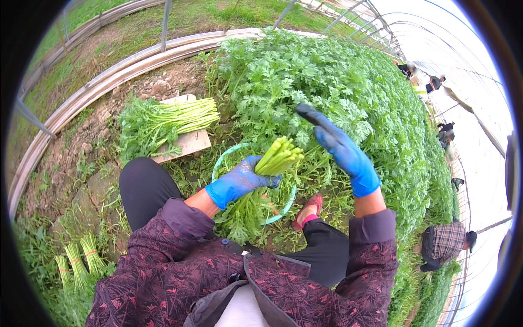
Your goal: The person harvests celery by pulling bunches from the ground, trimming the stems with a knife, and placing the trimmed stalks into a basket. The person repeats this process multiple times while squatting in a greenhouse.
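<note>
My left hand (245, 180), in a soiled blue glove, grips a bunch of leafy green stalks (280, 157). Its pale cut ends point up and away from me, and the leaves hang below the fist. Raised to the right of the bunch is my right hand (343, 147), also blue-gloved, flat with the fingers extended and nothing in it. Beneath the bunch, a turquoise ring-shaped rim (292, 202) shows in part, with small red bits (274, 211) inside it. Ahead to the left, a loose pile of cut stalks (188, 116) lies across a board (196, 141).
Dense standing leafy plants (302, 81) grow ahead and to the right. Several bundles tied with red bands (73, 259) sit at lower left. A plank edging (102, 83) curves along the left. A person in a plaid shirt (447, 243) bends at far right, with others farther off.
</note>
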